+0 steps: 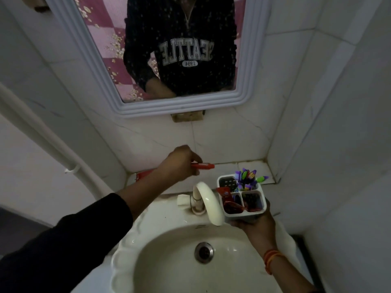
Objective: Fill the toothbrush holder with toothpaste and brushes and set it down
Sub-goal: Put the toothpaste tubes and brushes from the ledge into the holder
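Nearest the camera, a dark sleeve (63, 240) runs up from the lower left to the left hand (179, 163), which is closed around a small red tube (204, 165) above the tiled ledge (260, 168), left of the white tap (208, 199) that arches over the basin (169, 261). Right of the tap, the right hand (254, 224) cups the base of the white toothbrush holder (241, 196) and holds it off the ledge above the basin's far right rim. Purple and green brushes (247, 176) stand in its back right compartment and red toothpaste tubes (229, 203) fill its front left one.
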{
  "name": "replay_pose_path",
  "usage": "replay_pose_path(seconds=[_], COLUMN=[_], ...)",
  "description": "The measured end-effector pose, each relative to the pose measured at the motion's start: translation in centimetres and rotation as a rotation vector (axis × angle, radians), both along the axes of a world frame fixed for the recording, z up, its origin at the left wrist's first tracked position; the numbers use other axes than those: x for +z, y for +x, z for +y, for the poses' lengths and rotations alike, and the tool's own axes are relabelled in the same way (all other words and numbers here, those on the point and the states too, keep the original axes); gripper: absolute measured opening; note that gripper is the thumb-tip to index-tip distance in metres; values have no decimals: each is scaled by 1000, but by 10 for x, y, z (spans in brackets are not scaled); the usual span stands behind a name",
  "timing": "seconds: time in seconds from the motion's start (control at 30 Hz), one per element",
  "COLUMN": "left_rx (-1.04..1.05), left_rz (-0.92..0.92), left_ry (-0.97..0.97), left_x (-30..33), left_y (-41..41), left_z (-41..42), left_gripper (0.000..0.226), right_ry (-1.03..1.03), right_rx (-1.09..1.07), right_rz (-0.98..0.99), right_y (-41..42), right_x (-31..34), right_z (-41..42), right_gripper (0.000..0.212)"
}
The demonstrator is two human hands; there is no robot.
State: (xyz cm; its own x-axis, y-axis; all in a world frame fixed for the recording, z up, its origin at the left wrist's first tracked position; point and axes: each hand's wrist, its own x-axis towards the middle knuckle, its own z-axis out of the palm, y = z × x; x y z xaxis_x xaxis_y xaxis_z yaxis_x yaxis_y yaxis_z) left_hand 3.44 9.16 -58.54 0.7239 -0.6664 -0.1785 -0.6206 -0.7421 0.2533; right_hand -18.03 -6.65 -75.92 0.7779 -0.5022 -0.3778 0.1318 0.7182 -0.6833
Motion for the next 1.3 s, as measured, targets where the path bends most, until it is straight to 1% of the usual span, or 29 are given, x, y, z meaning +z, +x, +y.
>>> replay_pose_path(seconds=[0.07, 0.13, 0.17, 0.23, 0.27, 0.3, 0.33, 0.37, 0.4, 0.43, 0.47, 0.5, 0.53, 0.57, 0.63, 0.73, 0.8, 0.87, 0.93, 1.0, 1.1, 1.17, 1.23, 1.3], left_rx=[-64, -96, -108, -144, -163, -181, -202, -223, -233, -222, -193, -146, -99, -53, 29, 106, 118, 174, 219, 257, 237, 196, 156, 124], left_rz=[-42, -61, -75, -84, -74, -63, -53, -34, -4, 41, 89, 123, 125, 94, 2, -29, 4, 71, 86, 21, -50, -86, -192, -287], left_ry=[25, 9, -6, 6, 26, 50, 75, 95, 107, 100, 83, 60, 44, 34, 52, 195, 296, 347, 389, 405, 409, 424, 457, 497], left_x=[25, 45, 52, 57, 53, 48, 43, 38, 36, 35, 34, 34, 33, 32, 22, -3, -25, -44, -60, -75, -85, -90, -96, -100], left_y=[-14, -27, -34, -47, -52, -58, -63, -66, -66, -64, -60, -54, -49, -42, -22, 7, 21, 30, 35, 37, 39, 40, 42, 42], left_z=[-17, -30, -36, -47, -51, -56, -59, -62, -65, -65, -64, -61, -61, -59, -43, -12, 10, 31, 50, 62, 62, 63, 69, 75], left_gripper=[40, 36, 35, 34, 32, 30, 29, 28, 26, 24, 24, 28, 31, 32, 30, 27, 38, 57, 68, 66, 57, 48, 44, 45], right_ry=[72, 21, 11, -25, -24, 16, -23, -103, -140, -133, -128, -128, -178, -229, -194, -125, -117, -122, -113, -110, -86, -84, -74, -79], right_rx=[19, 33, 51, 99, 136, 182, 192, 172, 161, 158, 149, 153, 121, 70, 68, 53, 76, 83, 73, 60, 53, 52, 44, 26], right_rz=[-16, 8, 19, 51, 58, 31, -8, -2, 26, 46, 51, 46, 42, 56, 30, -7, -33, -12, -13, -18, -43, -29, -21, -20], right_y=[2, 3, 2, -3, -5, -3, -2, -2, -2, 1, 1, 0, -2, -4, -2, 0, 1, 4, 4, 5, 1, 2, 3, 5], right_x=[-4, -2, 2, 11, 11, 6, 8, 6, 5, 6, 14, 15, 10, 9, 11, 11, 5, 2, -1, -4, -5, -6, 1, -9], right_z=[-3, -3, -2, -1, -3, -5, -4, -4, -5, -5, -3, -3, -4, -2, 0, -3, -3, -3, -4, -5, -5, -5, -4, -5], right_gripper=[35, 49, 49, 27, 31, 37, 45, 60, 68, 65, 57, 54, 55, 57, 56, 64, 64, 69, 75, 75, 63, 65, 69, 62])
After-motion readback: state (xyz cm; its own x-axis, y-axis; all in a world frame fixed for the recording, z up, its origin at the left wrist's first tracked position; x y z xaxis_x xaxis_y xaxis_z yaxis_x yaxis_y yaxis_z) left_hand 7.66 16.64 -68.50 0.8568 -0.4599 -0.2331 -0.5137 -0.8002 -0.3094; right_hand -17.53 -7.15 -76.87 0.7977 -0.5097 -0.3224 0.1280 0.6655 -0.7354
